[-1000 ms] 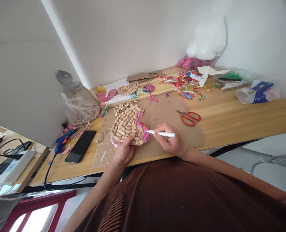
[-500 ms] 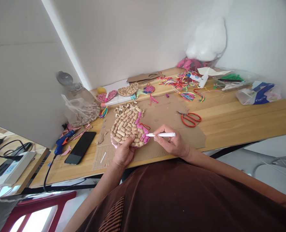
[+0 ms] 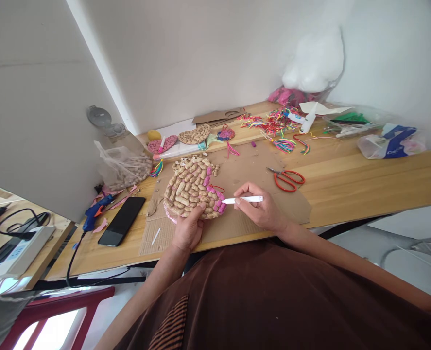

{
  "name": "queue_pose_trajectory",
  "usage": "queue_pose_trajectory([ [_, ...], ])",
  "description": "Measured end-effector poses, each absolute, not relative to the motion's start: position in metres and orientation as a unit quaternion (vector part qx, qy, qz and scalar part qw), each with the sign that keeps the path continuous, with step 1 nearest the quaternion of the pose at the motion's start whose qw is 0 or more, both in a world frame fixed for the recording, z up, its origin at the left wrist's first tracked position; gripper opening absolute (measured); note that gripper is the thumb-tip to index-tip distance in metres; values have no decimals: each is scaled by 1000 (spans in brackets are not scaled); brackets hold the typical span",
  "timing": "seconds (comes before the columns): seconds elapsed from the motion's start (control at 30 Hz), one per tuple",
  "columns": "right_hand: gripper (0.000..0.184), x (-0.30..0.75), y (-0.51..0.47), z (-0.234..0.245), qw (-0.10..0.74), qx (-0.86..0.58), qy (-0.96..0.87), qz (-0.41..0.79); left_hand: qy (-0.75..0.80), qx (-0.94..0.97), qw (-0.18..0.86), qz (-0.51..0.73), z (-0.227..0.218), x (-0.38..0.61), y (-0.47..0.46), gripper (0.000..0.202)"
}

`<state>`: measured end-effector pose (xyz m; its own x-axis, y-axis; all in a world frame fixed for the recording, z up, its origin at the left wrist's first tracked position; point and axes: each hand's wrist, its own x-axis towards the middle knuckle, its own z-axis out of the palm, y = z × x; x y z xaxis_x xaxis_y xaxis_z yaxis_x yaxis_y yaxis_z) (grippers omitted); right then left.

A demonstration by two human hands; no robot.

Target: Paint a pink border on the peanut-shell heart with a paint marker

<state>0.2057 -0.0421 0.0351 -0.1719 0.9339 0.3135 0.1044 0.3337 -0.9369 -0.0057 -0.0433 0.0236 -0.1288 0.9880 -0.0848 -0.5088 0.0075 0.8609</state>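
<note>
My left hand grips the lower edge of a panel covered with peanuts, thumb on top and fingers beneath. Most of its peanuts are bare tan, while those along the right edge are coloured pink-purple. A white marker is pinched in my right hand, its tip at the coloured peanuts on the lower right edge. A red cord loop shows beside that edge. Under the panel lies a sheet of cardboard, with loose peanut shells partly hidden behind the panel's top.
Red-handled scissors lie on the right of the cardboard. To the left are a black phone, a blue glue gun and a bag of peanuts. Behind sit a heart-shaped peanut piece, coloured threads and a glue bottle.
The peanut panel has shifted slightly left and up in view. My right hand has changed its finger pose a little, and the marker still points at the coloured edge.
</note>
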Motion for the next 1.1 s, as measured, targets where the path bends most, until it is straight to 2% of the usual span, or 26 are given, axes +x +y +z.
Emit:
queue_pose_trajectory([
  [0.17,17,207,-38,37,500,-422,-622,429,399,300,584,640,23,-6,-42,74],
  [0.53,29,206,-28,27,518,-367,-525,568,405,293,592,632,23,-7,-41,79],
  [0.8,29,210,-24,29,505,-337,-423,673,402,311,592,626,23,-5,-43,78],
  [0.93,25,209,-26,29,533,-346,-438,636,406,299,582,638,24,-3,-42,77],
  [1.1,16,207,-39,33,538,-391,-572,481,413,297,568,647,26,-2,-43,75],
])
